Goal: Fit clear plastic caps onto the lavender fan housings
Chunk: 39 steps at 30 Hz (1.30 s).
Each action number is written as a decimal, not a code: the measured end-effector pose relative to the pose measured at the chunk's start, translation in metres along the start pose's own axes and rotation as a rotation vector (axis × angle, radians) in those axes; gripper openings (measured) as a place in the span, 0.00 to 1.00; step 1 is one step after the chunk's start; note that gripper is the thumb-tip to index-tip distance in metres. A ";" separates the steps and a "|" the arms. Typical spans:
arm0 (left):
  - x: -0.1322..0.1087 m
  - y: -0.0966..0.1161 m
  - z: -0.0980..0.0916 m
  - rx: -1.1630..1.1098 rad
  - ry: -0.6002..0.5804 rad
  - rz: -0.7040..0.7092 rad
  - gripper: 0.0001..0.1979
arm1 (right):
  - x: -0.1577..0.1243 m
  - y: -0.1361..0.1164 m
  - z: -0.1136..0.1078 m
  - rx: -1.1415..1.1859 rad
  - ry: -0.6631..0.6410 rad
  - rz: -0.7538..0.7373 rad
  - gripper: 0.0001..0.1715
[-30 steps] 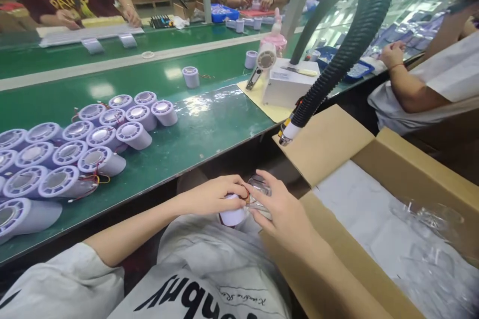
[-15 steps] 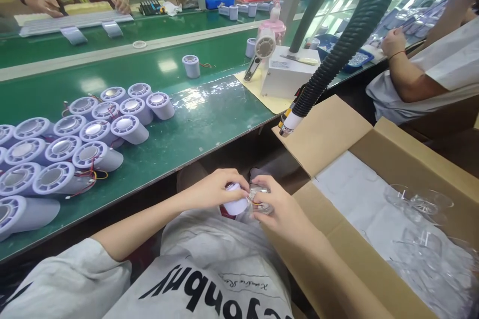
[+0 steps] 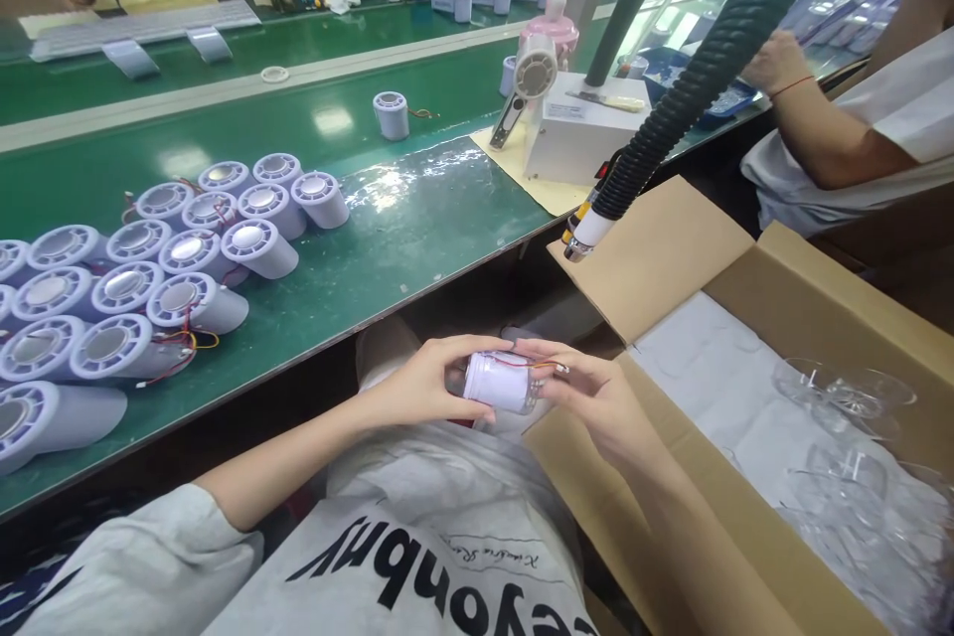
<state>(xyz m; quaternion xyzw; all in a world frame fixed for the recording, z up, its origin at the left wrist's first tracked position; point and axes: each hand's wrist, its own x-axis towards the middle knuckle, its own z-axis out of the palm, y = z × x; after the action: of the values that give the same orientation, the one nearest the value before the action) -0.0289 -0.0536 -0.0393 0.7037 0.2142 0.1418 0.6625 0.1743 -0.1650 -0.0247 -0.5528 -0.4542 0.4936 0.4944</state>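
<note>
In front of my shirt, a lilac cylindrical housing (image 3: 493, 385) lies on its side between my hands. My left hand (image 3: 426, 382) is wrapped around its left end, thumb below and fingers above. At the other end, my right hand (image 3: 588, 386) pinches a clear plastic piece (image 3: 534, 394) that sits against the housing. Thin red and yellow wires (image 3: 533, 362) run over the top to a small white connector by my right fingers. Many similar lilac housings (image 3: 111, 348) stand in rows on the green bench to the left, several with wires showing.
An open cardboard box (image 3: 820, 278) on the right holds clear plastic parts (image 3: 857, 487) on white lining. A black corrugated hose (image 3: 663, 119) hangs above its flap. On the bench stand a white box-shaped base (image 3: 573, 134), a handheld fan (image 3: 531, 79) and one lone housing (image 3: 392, 116). Co-workers sit around.
The housing has turned onto its side, its lilac wall now facing me and the wires along its top. My left hand has shifted to its left end; my right hand has moved slightly right.
</note>
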 end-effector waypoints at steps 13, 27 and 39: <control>-0.004 0.007 -0.001 -0.092 -0.085 0.052 0.36 | -0.014 0.003 0.000 -0.185 -0.080 -0.048 0.20; -0.007 0.006 -0.003 -0.065 -0.110 0.058 0.37 | -0.009 0.005 0.002 0.136 -0.143 0.123 0.22; -0.007 0.004 -0.004 -0.029 -0.111 0.146 0.36 | -0.007 0.013 0.012 0.325 -0.093 0.386 0.32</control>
<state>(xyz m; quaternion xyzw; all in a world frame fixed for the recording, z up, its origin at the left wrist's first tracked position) -0.0367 -0.0542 -0.0348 0.7145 0.1233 0.1535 0.6714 0.1619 -0.1720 -0.0375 -0.5194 -0.2773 0.6702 0.4518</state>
